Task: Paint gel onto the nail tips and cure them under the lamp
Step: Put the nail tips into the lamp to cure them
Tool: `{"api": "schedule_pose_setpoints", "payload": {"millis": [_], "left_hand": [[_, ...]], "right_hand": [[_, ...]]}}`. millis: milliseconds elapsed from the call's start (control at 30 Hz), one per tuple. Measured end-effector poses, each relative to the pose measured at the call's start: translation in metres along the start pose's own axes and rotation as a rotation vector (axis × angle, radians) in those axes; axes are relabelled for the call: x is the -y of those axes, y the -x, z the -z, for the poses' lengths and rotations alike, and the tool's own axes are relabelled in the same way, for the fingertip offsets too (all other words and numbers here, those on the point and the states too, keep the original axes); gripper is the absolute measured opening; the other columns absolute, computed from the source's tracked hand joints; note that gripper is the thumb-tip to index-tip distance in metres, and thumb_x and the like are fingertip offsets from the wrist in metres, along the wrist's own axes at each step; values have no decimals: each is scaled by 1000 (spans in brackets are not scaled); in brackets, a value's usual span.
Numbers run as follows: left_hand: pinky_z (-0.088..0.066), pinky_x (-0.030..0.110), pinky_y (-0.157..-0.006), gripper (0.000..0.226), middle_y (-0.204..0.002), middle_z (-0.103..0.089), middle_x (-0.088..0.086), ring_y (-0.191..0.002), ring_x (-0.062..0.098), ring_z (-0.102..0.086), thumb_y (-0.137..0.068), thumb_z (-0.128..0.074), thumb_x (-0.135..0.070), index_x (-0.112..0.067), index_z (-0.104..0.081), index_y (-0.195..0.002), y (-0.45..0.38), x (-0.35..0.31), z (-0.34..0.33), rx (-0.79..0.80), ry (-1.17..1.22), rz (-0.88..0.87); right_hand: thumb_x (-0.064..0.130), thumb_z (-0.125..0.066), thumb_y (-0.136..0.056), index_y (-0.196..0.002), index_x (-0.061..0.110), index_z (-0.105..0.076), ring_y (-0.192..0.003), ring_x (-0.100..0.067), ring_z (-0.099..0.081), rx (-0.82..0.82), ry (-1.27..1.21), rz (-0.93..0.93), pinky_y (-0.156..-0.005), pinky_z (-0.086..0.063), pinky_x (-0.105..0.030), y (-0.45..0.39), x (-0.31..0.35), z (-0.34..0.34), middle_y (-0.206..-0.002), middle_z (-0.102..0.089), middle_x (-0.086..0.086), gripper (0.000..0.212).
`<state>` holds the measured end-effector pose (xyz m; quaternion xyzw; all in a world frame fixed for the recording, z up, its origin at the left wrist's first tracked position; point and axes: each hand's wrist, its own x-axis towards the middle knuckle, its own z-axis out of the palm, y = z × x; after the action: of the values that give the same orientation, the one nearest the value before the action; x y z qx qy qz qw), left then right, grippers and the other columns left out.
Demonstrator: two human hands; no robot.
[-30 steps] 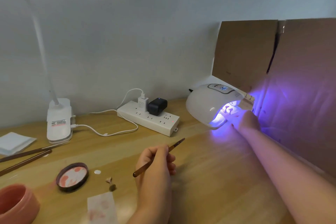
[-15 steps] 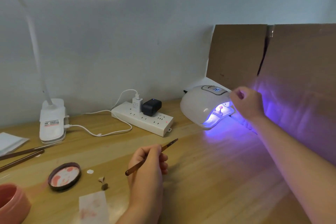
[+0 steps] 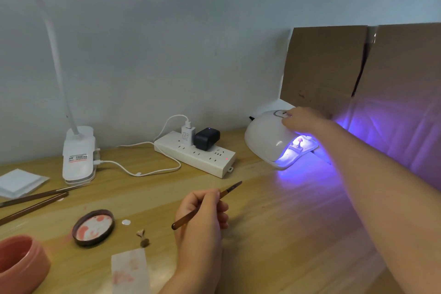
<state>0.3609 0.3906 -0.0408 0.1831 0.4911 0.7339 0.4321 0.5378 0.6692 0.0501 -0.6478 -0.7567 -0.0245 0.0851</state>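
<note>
A white dome curing lamp (image 3: 265,139) stands at the back right of the wooden desk (image 3: 274,234), glowing violet. Inside its mouth a nail tip on a small stand (image 3: 298,143) is lit. My right hand (image 3: 301,119) rests on top of the lamp, fingertips at its control panel. My left hand (image 3: 201,212) grips a thin brown gel brush (image 3: 230,190) in mid-desk, its tip pointing up and right. A pink gel jar (image 3: 19,262) sits at the front left, its lid (image 3: 93,227) lying inside-up beside it.
A white power strip (image 3: 198,156) with two plugs lies behind my left hand. A desk lamp base (image 3: 77,154) stands at the left, two spare brushes (image 3: 33,199) and a white pad (image 3: 20,182) near it. Cardboard (image 3: 358,74) lines the right wall. A smeared paper strip (image 3: 130,270) lies in front.
My right hand came out of the lamp's mouth and rose onto the top of the dome. The nail tip stayed inside under the light. My left hand kept holding the brush.
</note>
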Motion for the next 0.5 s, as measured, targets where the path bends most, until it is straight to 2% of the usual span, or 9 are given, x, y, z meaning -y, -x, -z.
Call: {"api": "schedule_pose_setpoints", "payload": {"millis": [67,133,233,400,500], "left_hand": [[-41,22,-43,15,-53,-59,4,-43,10,-49,-90,-60,-7,-1,-65,-77,1,0,0,3,2,-5],[-41,22,-42,16,-53,-59,4,-43,10,-49,-90,-61,-7,-2,-65,-76,1,0,0,3,0,-6],[-41,23,-42,15,-53,-59,4,-42,10,-49,-91,-60,-6,-1,-65,-78,1,-1,-1,1,-4,-4],[-42,22,-43,14,-54,-60,4,-43,11,-49,-90,-61,-7,1,-65,-80,2,-1,0,11,-9,-2],[-42,22,-42,13,-54,-60,4,-43,11,-49,-90,-61,-6,1,-65,-81,2,-1,-1,10,-7,-2]], "right_hand": [[26,-42,-88,-93,16,-58,-90,-26,-54,22,5,-23,-60,-33,-26,-1,2,3,-107,-61,-8,20],[26,-42,-87,-98,16,-58,-94,-26,-53,44,2,-19,-68,-37,-28,-3,2,6,-107,-59,-7,22],[27,-41,-86,-101,19,-57,-96,-26,-54,41,-16,-28,-69,-38,-28,-1,2,7,-108,-59,-6,24],[31,-38,-89,-126,29,-54,-109,-26,-52,74,-23,-17,-85,-45,-31,0,5,9,-128,-54,-3,40],[39,-36,-95,-132,25,-52,-106,-26,-52,66,-54,-37,-78,-40,-28,1,7,10,-133,-52,-6,42]]}}
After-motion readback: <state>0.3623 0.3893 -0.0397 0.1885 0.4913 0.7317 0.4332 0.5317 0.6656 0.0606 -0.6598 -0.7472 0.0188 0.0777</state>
